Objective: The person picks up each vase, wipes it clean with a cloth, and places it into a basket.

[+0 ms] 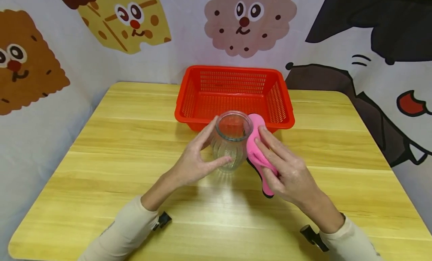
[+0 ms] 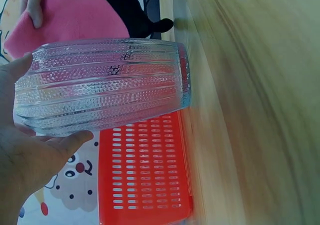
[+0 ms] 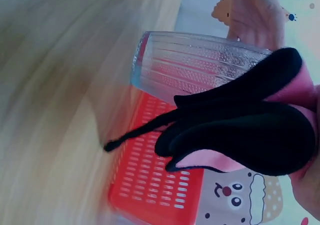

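Note:
A clear ribbed glass jar (image 1: 229, 148), its mouth upward, stands in front of the person between the two hands. The left hand (image 1: 192, 163) grips it from the left near the top, thumb on the near side and fingers at the far side. In the left wrist view the jar's dimpled wall (image 2: 110, 85) shows at full length, its base close to the tabletop. The right hand (image 1: 291, 174) pinches a bunched cloth (image 1: 256, 148), pink on one side and black on the other, against the jar's right side. Black folds (image 3: 240, 130) of the cloth hang down in the right wrist view.
A red plastic basket (image 1: 233, 69) with slotted walls stands just behind the jar at the back of the table. The wooden tabletop (image 1: 111, 171) extends to both sides. Behind it hangs a cartoon-printed backdrop (image 1: 189, 36).

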`<state>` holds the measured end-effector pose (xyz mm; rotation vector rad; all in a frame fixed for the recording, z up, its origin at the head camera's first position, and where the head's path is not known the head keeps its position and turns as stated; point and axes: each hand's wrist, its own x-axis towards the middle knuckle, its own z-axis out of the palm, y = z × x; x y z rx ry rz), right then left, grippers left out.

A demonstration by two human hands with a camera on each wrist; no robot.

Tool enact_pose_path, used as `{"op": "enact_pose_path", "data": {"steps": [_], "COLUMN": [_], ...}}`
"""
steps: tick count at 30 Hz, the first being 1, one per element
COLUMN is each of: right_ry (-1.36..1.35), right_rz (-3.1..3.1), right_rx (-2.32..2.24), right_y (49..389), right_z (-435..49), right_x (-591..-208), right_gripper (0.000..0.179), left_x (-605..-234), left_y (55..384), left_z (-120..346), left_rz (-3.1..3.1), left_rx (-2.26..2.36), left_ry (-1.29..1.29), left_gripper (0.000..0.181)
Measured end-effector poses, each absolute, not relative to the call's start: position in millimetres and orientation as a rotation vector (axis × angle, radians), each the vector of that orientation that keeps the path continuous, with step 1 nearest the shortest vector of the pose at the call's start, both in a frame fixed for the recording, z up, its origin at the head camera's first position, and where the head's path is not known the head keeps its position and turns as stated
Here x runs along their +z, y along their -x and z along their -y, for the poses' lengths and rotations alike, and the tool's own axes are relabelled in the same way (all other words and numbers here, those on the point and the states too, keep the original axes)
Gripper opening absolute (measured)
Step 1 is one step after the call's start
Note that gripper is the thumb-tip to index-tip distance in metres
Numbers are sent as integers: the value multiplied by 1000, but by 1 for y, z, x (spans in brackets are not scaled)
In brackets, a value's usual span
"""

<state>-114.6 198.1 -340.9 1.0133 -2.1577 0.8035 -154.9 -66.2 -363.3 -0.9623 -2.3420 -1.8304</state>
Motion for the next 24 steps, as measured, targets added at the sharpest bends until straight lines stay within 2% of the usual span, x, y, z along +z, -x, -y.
{"op": "enact_pose_path", "data": {"steps": [24], "right_ry": [-981], "right_rz": [2209], "right_rx": [641], "right_y": [105], "right_z": [-188], "right_x": [-347], "right_gripper": [43], "left_x": [-361], "left_y": [159], "left_z": [69], "left_rz": [2337], "left_rx": [-1785], "left_ry": [919], "left_gripper": [99]}}
